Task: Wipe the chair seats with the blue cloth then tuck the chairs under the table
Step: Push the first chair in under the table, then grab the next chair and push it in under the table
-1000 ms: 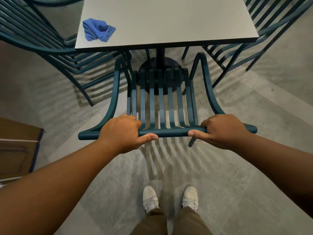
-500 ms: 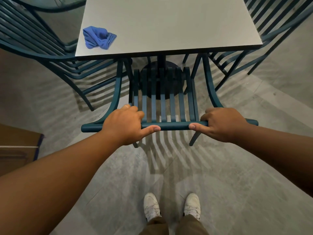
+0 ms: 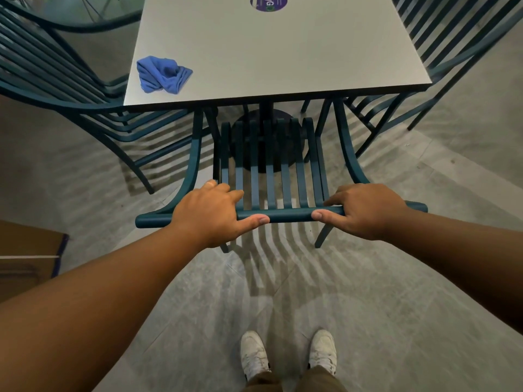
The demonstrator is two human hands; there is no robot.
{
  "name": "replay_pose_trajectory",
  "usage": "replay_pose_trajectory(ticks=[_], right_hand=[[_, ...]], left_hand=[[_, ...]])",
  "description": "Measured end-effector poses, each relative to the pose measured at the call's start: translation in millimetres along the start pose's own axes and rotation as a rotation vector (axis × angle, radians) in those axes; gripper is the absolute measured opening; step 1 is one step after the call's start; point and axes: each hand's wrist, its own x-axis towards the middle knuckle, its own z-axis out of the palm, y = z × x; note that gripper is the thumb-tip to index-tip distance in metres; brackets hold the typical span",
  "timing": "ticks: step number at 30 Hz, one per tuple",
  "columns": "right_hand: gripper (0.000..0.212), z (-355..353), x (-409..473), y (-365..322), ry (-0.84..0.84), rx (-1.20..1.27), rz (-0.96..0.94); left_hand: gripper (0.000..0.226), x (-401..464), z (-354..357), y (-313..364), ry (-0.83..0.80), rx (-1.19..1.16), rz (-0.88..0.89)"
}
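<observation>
A teal slatted metal chair stands in front of me with its seat under the grey table. My left hand grips the left part of the chair's top rail, thumb under the bar. My right hand holds the right part of the same rail, its fingers loosened over the slats and the thumb along the bar. The crumpled blue cloth lies on the table's near left corner, apart from both hands.
Another teal chair stands at the table's left side and a third at its right. A round purple sticker sits at the table's far edge. A cardboard box lies on the floor at left. My white shoes are below.
The chair has slid forward, so its seat has gone further under the table. Both hands moved forward with the rail, and the right hand's fingers have loosened.
</observation>
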Motion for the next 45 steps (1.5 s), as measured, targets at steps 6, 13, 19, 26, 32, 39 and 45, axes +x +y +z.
replay_pose_trajectory(ticks=[6,13,19,26,32,39,45], right_hand=[[0.093,-0.7,-1.1,-1.6,0.042,-0.022,0.023],[0.092,-5.7,-7.8,-3.1,0.066,-0.050,0.037],[0.057,-17.5,-38.5,-3.3,0.151,0.180,-0.098],[0.062,-25.3,-139.4,59.9,0.159,0.312,-0.078],[0.055,-34.8,-212.8,146.8,0.074,0.477,0.061],[0.052,-48.2,-289.3,258.3,0.085,0.565,0.198],[0.051,-72.6,-286.2,332.3,0.068,0.556,0.204]], left_hand=[[0.099,-0.9,-7.4,3.8,-0.016,0.056,-0.003],[0.087,-2.4,-15.5,8.8,-0.094,0.019,0.066],[0.061,-22.0,-36.5,55.8,0.132,-0.058,0.026],[0.079,-19.9,-59.9,182.6,0.042,-0.158,0.090],[0.075,11.6,-79.5,293.0,0.003,-0.212,0.216],[0.074,56.6,-84.9,399.0,-0.058,-0.312,0.266],[0.076,120.9,-81.7,448.7,-0.110,-0.341,0.272]])
